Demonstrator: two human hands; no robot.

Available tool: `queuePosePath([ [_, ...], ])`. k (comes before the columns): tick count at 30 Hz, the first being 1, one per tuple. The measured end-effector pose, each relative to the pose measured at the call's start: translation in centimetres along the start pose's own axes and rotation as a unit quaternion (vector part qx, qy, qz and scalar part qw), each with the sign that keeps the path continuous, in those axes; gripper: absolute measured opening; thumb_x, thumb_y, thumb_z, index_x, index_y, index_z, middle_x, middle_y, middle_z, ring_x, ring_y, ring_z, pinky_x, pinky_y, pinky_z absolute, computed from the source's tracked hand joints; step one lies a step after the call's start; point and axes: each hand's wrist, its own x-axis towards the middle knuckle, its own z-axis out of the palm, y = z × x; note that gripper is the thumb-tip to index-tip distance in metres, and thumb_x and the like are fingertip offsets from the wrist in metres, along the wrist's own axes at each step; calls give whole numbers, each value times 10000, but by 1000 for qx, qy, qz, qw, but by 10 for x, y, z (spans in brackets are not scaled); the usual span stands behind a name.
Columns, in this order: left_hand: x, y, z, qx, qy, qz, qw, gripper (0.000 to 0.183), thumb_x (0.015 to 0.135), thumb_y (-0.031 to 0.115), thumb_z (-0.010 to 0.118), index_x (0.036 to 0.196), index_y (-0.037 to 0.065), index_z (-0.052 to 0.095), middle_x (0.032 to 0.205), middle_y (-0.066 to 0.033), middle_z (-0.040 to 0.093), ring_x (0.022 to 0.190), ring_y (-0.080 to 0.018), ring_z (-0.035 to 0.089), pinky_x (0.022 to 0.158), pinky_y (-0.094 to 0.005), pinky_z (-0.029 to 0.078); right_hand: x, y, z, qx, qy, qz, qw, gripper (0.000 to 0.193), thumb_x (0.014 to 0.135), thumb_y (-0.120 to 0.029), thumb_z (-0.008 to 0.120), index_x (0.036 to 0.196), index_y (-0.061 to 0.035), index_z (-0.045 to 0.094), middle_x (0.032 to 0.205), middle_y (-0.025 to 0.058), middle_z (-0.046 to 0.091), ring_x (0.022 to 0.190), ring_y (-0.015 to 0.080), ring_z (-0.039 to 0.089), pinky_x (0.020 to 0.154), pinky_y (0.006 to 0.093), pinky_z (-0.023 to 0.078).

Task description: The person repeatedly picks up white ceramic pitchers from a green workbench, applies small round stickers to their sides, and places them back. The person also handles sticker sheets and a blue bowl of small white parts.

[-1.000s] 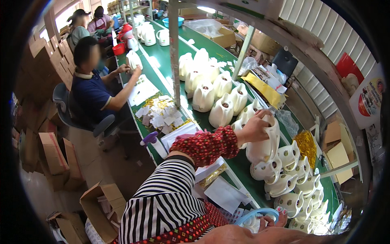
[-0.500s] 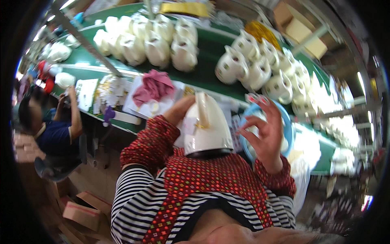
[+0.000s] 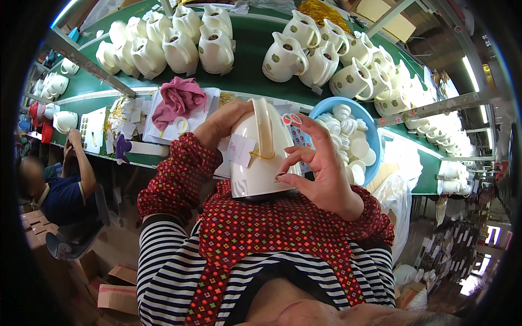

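Observation:
A glossy white jug (image 3: 258, 176) is held close to my apron, its handle toward me. A paper tag (image 3: 240, 150) hangs from the handle by a gold cord. My left hand (image 3: 224, 124) wraps around the jug's far left side, with its fingertips hidden behind it. Just right of the jug is my right hand (image 3: 321, 174), its thumb and a bent finger nearly meeting beside the jug's wall. Small red-and-white stickers (image 3: 292, 119) cling to its raised fingertip. Partly hidden behind this hand lies a sticker sheet (image 3: 300, 137).
A blue basin (image 3: 375, 155) of white lids (image 3: 341, 112) stands to the right. Several white jugs (image 3: 182, 50) line the green bench, with more jugs (image 3: 285, 57) farther right. A pink cloth (image 3: 179, 100) lies left of my hands. At far left sits another person (image 3: 65, 187).
My right hand has moved left and closer to the jug. The jug has turned slightly and shifted left, and its tag now shows plainly. The view has swung a little.

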Motion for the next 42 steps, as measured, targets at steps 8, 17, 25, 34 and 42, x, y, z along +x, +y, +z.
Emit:
queuePosePath([
  [8, -9, 14, 14, 156, 7, 128, 979, 346, 1014, 278, 597, 1174, -4, 718, 1031, -101, 757, 843, -173, 720, 769, -324, 561, -1, 2, 8, -45, -10, -36, 998, 943, 777, 122, 773, 1585, -69, 326, 1571, 213, 357, 897, 196, 738, 951, 381, 539],
  [17, -9, 12, -6, 330, -32, 203, 921, 430, 974, 241, 654, 1340, 17, 622, 1155, -165, 746, 1027, -236, 717, 934, -393, 545, -4, 20, 20, -145, 36, -120, 981, 907, 755, 50, 836, 1549, -78, 416, 1582, 247, 334, 993, 282, 701, 947, 403, 544],
  [25, -4, 22, -5, 131, 20, 55, 990, 303, 1038, 269, 596, 1096, 9, 739, 1024, -132, 761, 873, -163, 724, 785, -342, 566, 21, 47, 6, -302, 158, -129, 931, 1191, 679, -291, 969, 1611, -74, 260, 1607, 302, 238, 1468, 494, 302, 1190, 600, 304],
  [34, 14, 100, -51, 152, 167, 185, 956, 333, 968, 242, 702, 1137, -43, 734, 988, -67, 748, 869, -145, 706, 761, -268, 560, 5, 55, -33, -177, 111, -29, 977, 1389, 641, -483, 983, 1644, -20, 142, 1658, 254, 198, 1518, 438, 285, 1193, 550, 349],
  [42, 122, 222, -95, 574, 363, 434, 591, 428, 662, 229, 892, 1024, 27, 786, 1279, -147, 660, 1340, -372, 492, 1166, -474, 386, 2, 98, -61, -121, 174, 77, 974, 1266, 737, -361, 958, 1638, -5, 142, 1605, 228, 335, 1359, 349, 522, 1115, 485, 451],
])
